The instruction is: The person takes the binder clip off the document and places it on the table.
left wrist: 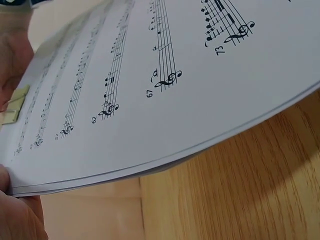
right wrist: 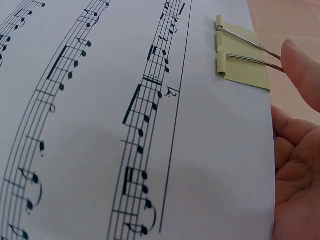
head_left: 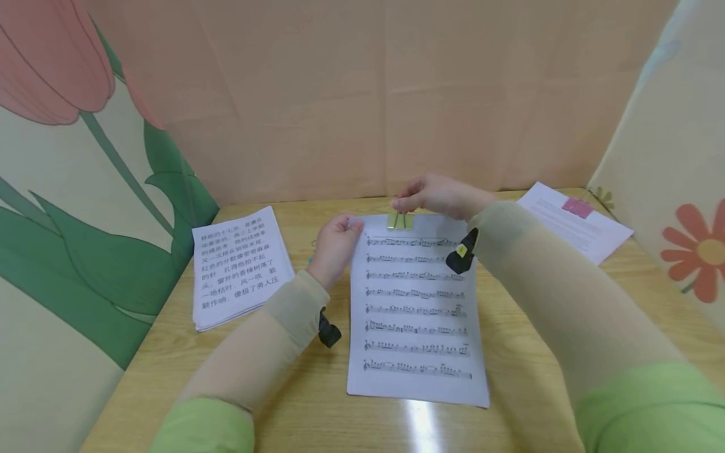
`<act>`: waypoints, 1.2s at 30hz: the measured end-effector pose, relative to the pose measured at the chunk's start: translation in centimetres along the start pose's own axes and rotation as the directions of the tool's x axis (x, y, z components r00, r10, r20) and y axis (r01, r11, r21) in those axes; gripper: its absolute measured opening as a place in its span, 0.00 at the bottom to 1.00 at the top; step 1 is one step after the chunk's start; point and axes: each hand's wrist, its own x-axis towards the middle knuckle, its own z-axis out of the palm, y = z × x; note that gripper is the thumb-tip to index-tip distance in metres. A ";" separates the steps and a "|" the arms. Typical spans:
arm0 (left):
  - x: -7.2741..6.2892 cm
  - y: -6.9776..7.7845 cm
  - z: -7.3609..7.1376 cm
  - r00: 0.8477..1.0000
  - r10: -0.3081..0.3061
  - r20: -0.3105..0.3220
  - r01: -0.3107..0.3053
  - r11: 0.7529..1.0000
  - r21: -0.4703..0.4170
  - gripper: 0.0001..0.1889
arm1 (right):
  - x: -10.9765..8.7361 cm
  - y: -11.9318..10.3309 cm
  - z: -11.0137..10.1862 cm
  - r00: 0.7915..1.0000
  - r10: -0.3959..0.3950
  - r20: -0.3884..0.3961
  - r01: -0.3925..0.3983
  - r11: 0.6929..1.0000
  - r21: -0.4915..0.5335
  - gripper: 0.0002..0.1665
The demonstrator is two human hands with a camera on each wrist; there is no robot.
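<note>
A stack of sheet music hangs tilted over the table, its printed side toward me. My left hand pinches its upper left corner, thumb on the front; the left wrist view shows the thumb and fingers at that corner. On the top edge sits a yellow binder clip. My right hand pinches the clip's wire handles from above. In the right wrist view the thumb lies against the handles of the clip, which clasps the paper, with the other fingers behind the sheets.
To the left lies a stack of pages with large Chinese text. At the back right are papers with a pink binder clip. A small blue item is mostly hidden by my left hand. Fabric walls enclose the wooden table.
</note>
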 end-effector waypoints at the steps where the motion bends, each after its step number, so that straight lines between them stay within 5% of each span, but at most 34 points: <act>1: 0.0 0.0 0.0 1.000 0.000 0.001 0.000 1.000 0.001 0.10 | 0.0 0.0 0.0 1.000 -0.009 -0.005 0.009 1.000 -0.006 0.33; 15: 0.0 -0.5 0.0 1.000 -0.011 0.025 0.012 1.000 -0.010 0.10 | -0.2 0.1 0.5 0.996 -0.068 -0.056 0.068 0.998 -0.018 0.26; 36: 0.1 -0.9 0.3 1.000 0.002 0.012 -0.002 0.999 -0.042 0.10 | -1.2 -0.4 -1.1 0.984 -0.100 -0.147 0.099 0.995 -0.013 0.32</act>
